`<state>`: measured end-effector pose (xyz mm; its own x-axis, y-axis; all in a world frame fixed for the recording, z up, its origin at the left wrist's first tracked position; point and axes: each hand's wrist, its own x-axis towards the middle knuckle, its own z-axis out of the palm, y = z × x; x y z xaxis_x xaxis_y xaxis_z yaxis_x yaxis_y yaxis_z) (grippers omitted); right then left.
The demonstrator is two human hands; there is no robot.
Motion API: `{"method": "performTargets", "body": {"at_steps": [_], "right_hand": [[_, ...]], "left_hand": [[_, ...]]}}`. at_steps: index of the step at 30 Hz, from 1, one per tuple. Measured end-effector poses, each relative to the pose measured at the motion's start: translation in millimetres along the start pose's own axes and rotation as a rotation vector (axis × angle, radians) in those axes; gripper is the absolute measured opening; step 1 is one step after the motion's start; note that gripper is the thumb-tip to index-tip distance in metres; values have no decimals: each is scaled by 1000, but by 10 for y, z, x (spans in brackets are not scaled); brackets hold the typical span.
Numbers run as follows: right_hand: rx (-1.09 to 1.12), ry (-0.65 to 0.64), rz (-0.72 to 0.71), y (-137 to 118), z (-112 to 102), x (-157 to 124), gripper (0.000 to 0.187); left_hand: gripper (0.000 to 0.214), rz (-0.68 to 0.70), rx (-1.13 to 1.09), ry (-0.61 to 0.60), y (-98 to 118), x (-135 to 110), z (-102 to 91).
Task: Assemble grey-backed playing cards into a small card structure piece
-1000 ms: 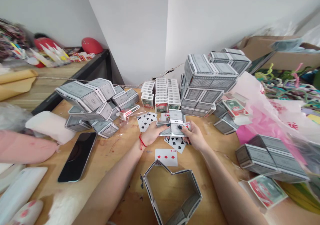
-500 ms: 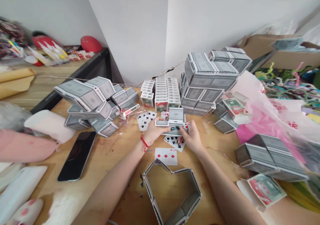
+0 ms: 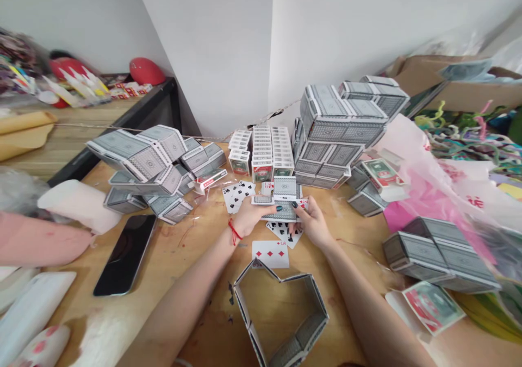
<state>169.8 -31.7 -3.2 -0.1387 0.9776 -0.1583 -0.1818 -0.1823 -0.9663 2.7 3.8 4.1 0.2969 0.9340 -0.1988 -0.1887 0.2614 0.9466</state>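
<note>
Both my hands meet over the middle of the wooden table (image 3: pixel 196 258), closed on a folded piece of grey-backed playing cards (image 3: pixel 281 199). My left hand (image 3: pixel 249 219), with a red cord at the wrist, pinches its left end. My right hand (image 3: pixel 310 223) grips its right side, thumb on top. Under the hands lie face-up spade cards (image 3: pixel 284 231), with more spade cards (image 3: pixel 237 194) to the left. A face-up diamond card (image 3: pixel 271 254) lies just nearer to me. A ring folded from cards (image 3: pixel 281 315) stands close to my arms.
Folded card blocks are heaped at the left (image 3: pixel 142 166) and stacked high at the back right (image 3: pixel 342 128). Rows of card boxes (image 3: pixel 263 155) stand by the wall. A black phone (image 3: pixel 126 254) lies at the left. Pink plastic bags (image 3: pixel 424 193) and another card block (image 3: pixel 440 255) crowd the right.
The hands and the card piece have shifted slightly; my right hand has slid a little under the piece's right side. Everything else on the table stays put.
</note>
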Motion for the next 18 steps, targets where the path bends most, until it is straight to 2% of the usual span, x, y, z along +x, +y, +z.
{"method": "performTargets", "body": {"at_steps": [7,11,18], "right_hand": [[-91,-117,62,-36,-180,23,33],[-135,-32,13,-45,-111,22,36],[-204,63,-29,35,-51,26,37]], "left_hand": [[25,-40,-33,50,29,9,-63],[22,-59,-22,57,31,9,-81],[34,-9,-50,27,0,-10,-65]]}}
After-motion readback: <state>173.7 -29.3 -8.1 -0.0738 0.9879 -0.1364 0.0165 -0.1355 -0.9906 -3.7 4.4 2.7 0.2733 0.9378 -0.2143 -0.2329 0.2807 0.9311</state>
